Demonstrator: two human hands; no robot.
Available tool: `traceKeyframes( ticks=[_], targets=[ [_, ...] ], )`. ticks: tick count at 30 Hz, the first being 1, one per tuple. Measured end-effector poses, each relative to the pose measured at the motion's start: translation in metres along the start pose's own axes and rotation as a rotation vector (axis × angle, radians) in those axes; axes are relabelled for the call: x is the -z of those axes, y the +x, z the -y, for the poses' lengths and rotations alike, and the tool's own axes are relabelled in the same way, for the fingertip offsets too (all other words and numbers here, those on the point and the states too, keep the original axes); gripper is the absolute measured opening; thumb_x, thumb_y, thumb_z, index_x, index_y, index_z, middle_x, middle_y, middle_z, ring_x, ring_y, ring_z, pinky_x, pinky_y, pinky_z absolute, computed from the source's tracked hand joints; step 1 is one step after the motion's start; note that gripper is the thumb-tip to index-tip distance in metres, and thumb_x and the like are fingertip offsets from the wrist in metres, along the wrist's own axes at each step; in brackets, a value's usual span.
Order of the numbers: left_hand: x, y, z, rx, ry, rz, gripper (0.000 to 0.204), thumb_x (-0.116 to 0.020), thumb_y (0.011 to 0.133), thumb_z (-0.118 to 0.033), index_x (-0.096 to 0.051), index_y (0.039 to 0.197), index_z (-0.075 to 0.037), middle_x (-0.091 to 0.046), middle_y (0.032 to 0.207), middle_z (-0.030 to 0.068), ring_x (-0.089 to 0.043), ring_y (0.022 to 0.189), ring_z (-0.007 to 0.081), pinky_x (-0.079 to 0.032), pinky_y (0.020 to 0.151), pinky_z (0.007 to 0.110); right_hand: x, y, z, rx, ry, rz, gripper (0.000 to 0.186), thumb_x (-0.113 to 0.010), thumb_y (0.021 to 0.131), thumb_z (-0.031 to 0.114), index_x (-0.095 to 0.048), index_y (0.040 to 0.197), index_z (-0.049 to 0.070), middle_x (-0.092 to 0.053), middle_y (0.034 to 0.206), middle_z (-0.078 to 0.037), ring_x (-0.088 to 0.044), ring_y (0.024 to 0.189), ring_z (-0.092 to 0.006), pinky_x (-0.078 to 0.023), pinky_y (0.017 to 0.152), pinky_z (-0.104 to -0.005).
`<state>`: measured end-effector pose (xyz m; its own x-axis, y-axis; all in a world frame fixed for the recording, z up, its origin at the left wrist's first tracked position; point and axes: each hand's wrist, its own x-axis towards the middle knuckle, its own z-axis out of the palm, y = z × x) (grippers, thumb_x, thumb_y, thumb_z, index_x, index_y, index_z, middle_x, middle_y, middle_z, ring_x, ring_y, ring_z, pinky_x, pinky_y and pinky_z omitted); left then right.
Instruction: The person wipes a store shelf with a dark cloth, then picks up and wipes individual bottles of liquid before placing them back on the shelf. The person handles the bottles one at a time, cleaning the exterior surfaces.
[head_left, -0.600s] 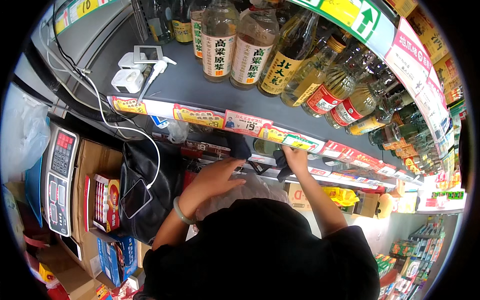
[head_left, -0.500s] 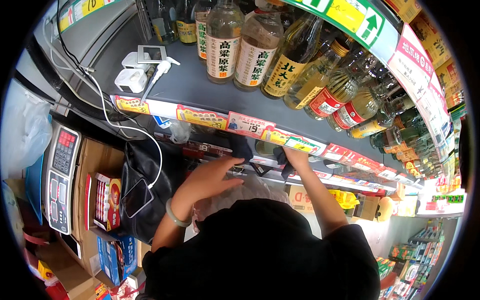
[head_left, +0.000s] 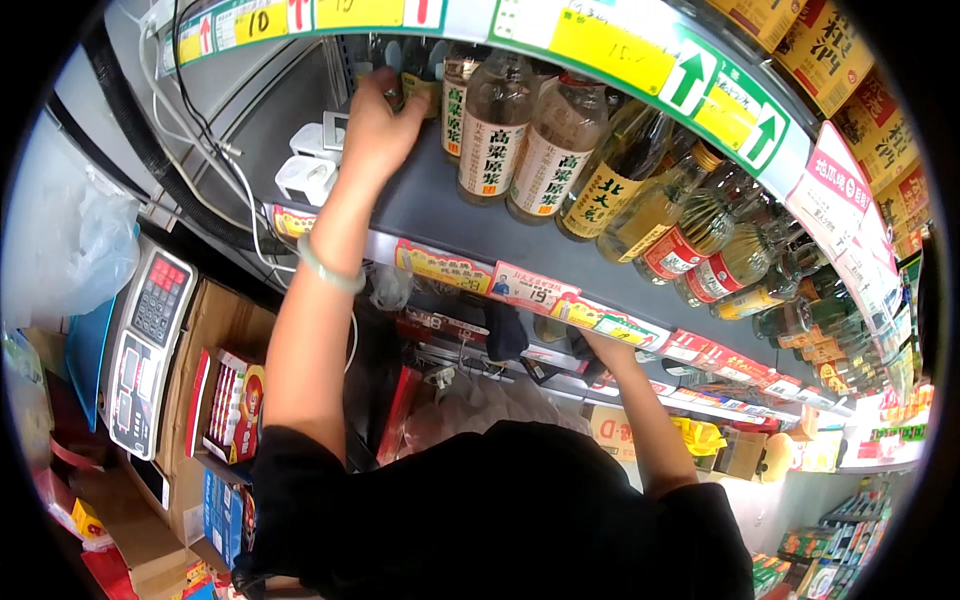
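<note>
My left hand point(head_left: 382, 135) reaches up onto the grey shelf point(head_left: 420, 215), at the small bottles with yellow labels point(head_left: 418, 75) in its back left corner. Thumb and forefinger are spread; the other fingers are hidden, and contact with a bottle cannot be made out. To its right stand clear glass bottles point(head_left: 492, 130) with white labels. Below the shelf's front edge, my right hand point(head_left: 612, 352) is closed on a dark cloth point(head_left: 583, 346), beside a partly hidden glass bottle point(head_left: 550, 328). Another dark piece of cloth point(head_left: 506, 332) hangs to its left.
White plug adapters point(head_left: 306, 178) and cables lie on the shelf's left end. A price strip point(head_left: 440, 265) runs along its front. At left are a weighing scale point(head_left: 150, 350) and a box of red packets point(head_left: 228, 405). Several more bottles point(head_left: 690, 240) line the shelf rightward.
My left hand has risen from below the shelf edge to the bottles at the back left. My right hand stays low with the cloth. The view has shifted slightly.
</note>
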<state>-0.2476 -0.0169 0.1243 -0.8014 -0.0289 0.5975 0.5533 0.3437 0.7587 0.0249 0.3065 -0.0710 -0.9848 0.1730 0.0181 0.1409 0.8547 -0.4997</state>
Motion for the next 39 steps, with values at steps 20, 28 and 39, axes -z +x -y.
traceKeyframes(
  ticks=[20, 28, 39],
  targets=[
    [-0.006, 0.053, 0.007, -0.278, 0.241, -0.190, 0.041, -0.064, 0.086, -0.022, -0.055, 0.121, -0.002, -0.062, 0.116, 0.0174, -0.058, 0.109, 0.0316, -0.045, 0.091, 0.041, 0.050, -0.095, 0.029, -0.465, 0.309, 0.035, 0.042, -0.068, 0.083, 0.043, -0.067, 0.107, 0.009, -0.066, 0.069, -0.009, -0.064, 0.062, -0.0212, -0.048, 0.060, -0.0319],
    [0.037, -0.024, -0.049, -0.076, -0.314, -0.418, 0.042, -0.070, 0.087, -0.016, -0.050, 0.117, 0.005, -0.059, 0.104, 0.0100, -0.053, 0.093, 0.0126, -0.044, 0.083, 0.027, 0.031, -0.081, 0.047, -0.298, 0.341, 0.092, 0.032, -0.070, 0.085, 0.030, -0.067, 0.107, 0.007, -0.062, 0.068, -0.006, -0.056, 0.059, -0.0127, -0.043, 0.055, -0.0279],
    [0.094, -0.136, -0.131, -0.022, -0.474, -0.347, 0.045, -0.066, 0.088, -0.009, -0.048, 0.127, 0.002, -0.055, 0.124, 0.0171, -0.055, 0.112, 0.0205, -0.047, 0.097, 0.032, 0.074, -0.081, 0.128, 0.087, 0.438, 0.085, 0.025, -0.070, 0.083, 0.025, -0.070, 0.103, 0.010, -0.070, 0.092, -0.011, -0.068, 0.075, -0.0243, -0.051, 0.062, -0.0312]
  ],
)
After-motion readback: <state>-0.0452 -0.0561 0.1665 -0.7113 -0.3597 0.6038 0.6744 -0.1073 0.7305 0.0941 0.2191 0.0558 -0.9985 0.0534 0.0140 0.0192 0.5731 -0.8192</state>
